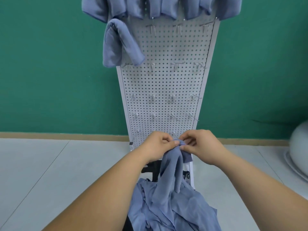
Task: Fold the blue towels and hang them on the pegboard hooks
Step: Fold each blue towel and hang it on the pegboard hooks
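Two fingertip pinches, left hand [158,145] and right hand [202,145], on a limp blue towel [170,169] (perforated pegboard [166,84] behind).

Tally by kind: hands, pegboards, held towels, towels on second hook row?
Hands: 2 (left hand, right hand)
Pegboard: 1
Held towel: 1
Folded towel, second hook row: 1
Total: 5
Top-row towels cropped, pile tangled: not counted.

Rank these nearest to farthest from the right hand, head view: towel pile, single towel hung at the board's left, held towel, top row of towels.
1. held towel: pinched by the right hand, centre.
2. towel pile: directly below the hand.
3. single hung towel: upper left of the pegboard.
4. top row of towels: above it, frame's top edge.
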`<state>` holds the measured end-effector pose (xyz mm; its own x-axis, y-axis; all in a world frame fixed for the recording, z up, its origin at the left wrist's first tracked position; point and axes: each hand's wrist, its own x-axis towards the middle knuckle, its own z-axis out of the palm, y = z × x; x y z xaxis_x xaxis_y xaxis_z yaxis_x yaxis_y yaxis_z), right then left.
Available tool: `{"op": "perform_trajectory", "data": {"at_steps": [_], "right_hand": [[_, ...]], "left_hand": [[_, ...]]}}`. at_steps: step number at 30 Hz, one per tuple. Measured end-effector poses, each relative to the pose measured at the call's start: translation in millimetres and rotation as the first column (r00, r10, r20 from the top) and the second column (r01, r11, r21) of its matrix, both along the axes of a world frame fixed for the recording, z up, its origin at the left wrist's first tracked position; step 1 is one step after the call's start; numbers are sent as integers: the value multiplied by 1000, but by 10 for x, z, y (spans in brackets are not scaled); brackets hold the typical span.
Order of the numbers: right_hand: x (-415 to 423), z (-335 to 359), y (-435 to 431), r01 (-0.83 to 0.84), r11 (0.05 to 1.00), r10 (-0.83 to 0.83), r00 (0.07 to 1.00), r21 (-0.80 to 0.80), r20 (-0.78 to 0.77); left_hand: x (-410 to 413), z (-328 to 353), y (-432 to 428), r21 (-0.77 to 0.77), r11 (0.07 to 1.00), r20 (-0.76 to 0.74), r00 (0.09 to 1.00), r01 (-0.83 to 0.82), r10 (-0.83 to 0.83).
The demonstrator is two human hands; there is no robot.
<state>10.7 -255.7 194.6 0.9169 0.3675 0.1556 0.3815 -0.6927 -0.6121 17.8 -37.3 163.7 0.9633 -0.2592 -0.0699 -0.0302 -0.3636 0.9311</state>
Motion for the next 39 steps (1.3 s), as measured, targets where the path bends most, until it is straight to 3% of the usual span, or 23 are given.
{"op": "perform_trajectory", "data": {"at_steps": [4,15,19,25,33,39], "right_hand": [[162,33,-55,42,999,-43,998,30,49],[444,52,-627,242,968,-238,969,-69,65],[439,-59,-707,170,953,-195,978,-251,-78],[258,-97,-121,-129,980,119,990,-151,-78],[310,-115,5,-56,993,50,997,-106,-58],[378,-81,-170,-9,998,6,999,-59,-50]], "left_hand": [[34,-17,78,27,999,2,999,44,-44],[269,-143,440,431,901,109,994,-43,-5],[255,-107,380,393,917,196,981,-76,-3],[163,-60,42,306,952,251,962,26,-107],[200,-69,196,300,953,151,984,40,-89],[241,-56,362,399,917,108,992,14,-63]]}}
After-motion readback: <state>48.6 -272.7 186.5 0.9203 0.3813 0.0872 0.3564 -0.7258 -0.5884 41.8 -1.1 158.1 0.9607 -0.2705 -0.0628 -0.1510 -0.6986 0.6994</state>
